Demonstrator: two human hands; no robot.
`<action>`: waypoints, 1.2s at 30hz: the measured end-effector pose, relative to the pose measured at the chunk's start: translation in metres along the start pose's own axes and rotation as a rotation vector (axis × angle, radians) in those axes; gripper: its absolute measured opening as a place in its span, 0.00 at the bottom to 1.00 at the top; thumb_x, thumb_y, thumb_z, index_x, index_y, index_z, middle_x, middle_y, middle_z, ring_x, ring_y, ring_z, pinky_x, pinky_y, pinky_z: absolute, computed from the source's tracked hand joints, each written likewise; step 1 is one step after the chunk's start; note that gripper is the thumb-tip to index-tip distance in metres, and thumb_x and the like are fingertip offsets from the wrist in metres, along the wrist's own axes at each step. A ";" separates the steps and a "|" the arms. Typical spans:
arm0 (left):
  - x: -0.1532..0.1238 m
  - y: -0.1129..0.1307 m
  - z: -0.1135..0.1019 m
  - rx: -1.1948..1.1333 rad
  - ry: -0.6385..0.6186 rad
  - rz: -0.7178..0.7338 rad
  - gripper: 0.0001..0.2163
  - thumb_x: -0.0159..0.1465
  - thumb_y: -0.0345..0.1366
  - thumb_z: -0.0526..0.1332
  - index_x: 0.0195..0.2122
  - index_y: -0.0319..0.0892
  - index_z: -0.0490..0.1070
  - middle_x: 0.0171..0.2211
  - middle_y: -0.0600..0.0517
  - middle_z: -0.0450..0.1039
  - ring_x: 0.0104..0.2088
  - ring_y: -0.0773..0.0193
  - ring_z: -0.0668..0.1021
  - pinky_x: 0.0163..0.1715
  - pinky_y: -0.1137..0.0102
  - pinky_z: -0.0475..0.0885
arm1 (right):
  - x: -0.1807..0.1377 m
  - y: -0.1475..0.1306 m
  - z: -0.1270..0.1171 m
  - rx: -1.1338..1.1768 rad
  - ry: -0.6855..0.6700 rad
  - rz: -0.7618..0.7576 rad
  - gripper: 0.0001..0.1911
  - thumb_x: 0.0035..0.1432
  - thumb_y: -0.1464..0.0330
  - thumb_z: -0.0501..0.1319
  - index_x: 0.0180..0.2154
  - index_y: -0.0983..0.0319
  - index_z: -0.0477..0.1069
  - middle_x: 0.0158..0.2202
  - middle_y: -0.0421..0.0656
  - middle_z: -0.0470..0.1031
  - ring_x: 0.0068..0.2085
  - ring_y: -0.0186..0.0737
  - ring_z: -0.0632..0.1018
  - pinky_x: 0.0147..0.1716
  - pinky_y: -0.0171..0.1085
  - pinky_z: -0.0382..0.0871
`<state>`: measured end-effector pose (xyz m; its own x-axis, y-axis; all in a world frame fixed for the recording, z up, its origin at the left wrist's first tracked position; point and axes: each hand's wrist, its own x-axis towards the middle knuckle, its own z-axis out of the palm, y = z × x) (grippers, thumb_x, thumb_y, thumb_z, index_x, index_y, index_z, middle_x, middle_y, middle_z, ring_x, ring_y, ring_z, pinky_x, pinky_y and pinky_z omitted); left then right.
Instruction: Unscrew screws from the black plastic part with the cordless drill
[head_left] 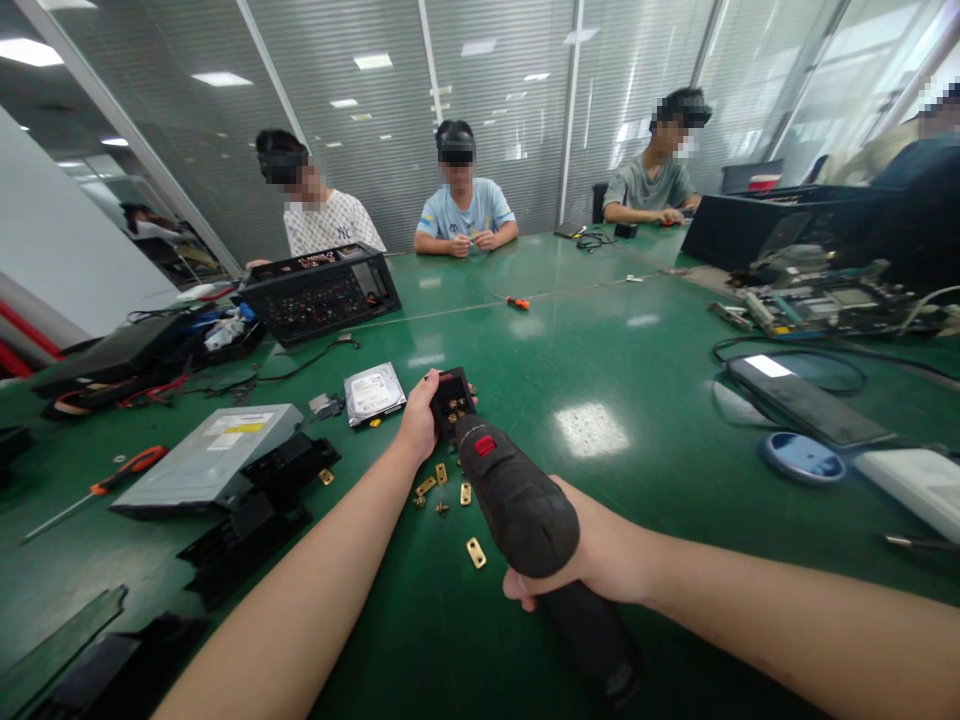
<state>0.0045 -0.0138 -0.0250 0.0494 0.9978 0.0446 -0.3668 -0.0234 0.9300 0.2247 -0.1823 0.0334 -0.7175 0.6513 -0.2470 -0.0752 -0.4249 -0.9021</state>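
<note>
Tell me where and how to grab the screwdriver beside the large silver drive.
Best by the thick orange-and-black handle, I'd judge, from above: the screwdriver lies flat, its metal shaft is thin, and the silver drive sits close along the handle's right.

Bare left arm [322, 580] and bare right arm [757, 605] both reach forward.
The left grip [421, 420] is farther out, curled, its arm nearly straight; the right grip [600, 540] sits nearer and lower, wrapped closed, with fingertips [519, 585] showing at its left.

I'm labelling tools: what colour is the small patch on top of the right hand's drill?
The small patch is red; the head view shows it.
</note>
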 end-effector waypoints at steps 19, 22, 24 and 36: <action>0.004 -0.003 -0.008 0.010 -0.041 -0.066 0.28 0.59 0.55 0.74 0.50 0.37 0.75 0.43 0.37 0.86 0.39 0.47 0.88 0.36 0.61 0.81 | -0.004 -0.005 0.006 -0.165 0.168 -0.100 0.26 0.35 0.68 0.82 0.38 0.63 0.77 0.33 0.40 0.81 0.36 0.43 0.78 0.37 0.41 0.69; 0.004 -0.005 -0.009 0.022 -0.047 -0.045 0.28 0.57 0.52 0.76 0.50 0.39 0.73 0.41 0.37 0.86 0.39 0.45 0.88 0.36 0.60 0.81 | -0.003 -0.005 0.006 -0.157 0.139 -0.143 0.24 0.37 0.68 0.82 0.38 0.63 0.78 0.32 0.40 0.80 0.34 0.41 0.77 0.36 0.40 0.69; 0.004 -0.005 -0.008 0.028 -0.049 -0.034 0.27 0.56 0.49 0.77 0.49 0.39 0.73 0.40 0.38 0.86 0.39 0.45 0.88 0.37 0.59 0.81 | -0.003 -0.004 0.006 -0.153 0.133 -0.151 0.23 0.37 0.68 0.82 0.37 0.62 0.78 0.32 0.39 0.81 0.34 0.40 0.77 0.36 0.40 0.69; 0.000 -0.003 -0.004 0.037 -0.042 -0.024 0.24 0.55 0.44 0.75 0.47 0.39 0.72 0.38 0.40 0.86 0.38 0.45 0.88 0.39 0.57 0.81 | 0.000 0.002 0.002 -0.096 0.085 -0.068 0.24 0.36 0.67 0.82 0.34 0.63 0.75 0.28 0.40 0.80 0.28 0.38 0.79 0.31 0.38 0.71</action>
<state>0.0020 -0.0133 -0.0287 0.0967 0.9946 0.0364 -0.3302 -0.0025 0.9439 0.2230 -0.1842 0.0319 -0.6518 0.7288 -0.2097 -0.0518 -0.3186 -0.9465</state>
